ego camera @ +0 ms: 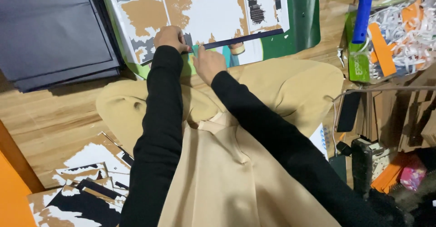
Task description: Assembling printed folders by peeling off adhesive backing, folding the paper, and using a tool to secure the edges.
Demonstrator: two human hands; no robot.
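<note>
While I look down from the head camera, the left hand (170, 38) sits at upper centre of the frame, fingers curled into a loose fist, knuckles up, pressing on the left end of a long dark strip (240, 39). The right hand (208, 63) lies just below and right of it, fingers folded inward, pinching a small teal piece (196, 49) against the strip; I cannot tell how firmly it grips. The strip is thin, straight-edged and matt navy, running from the hands up and to the right across a large board (204, 9). That board has a white facing peeled away in ragged patches, exposing brown card and some grey. Beneath it lies a glossy green sheet (302, 22). Both sleeves are black knit; the lap and crossed legs are covered in smooth beige cloth (281, 86). At upper left rests a stack of flat dark-grey panels (50, 31) on the wooden floor (54, 118). At lower left lie more peeled boards (86, 181), black, white and brown. At upper right, a clear bag of white and orange paper shreds (404, 31) holds a blue-handled tool (363, 13).
</note>
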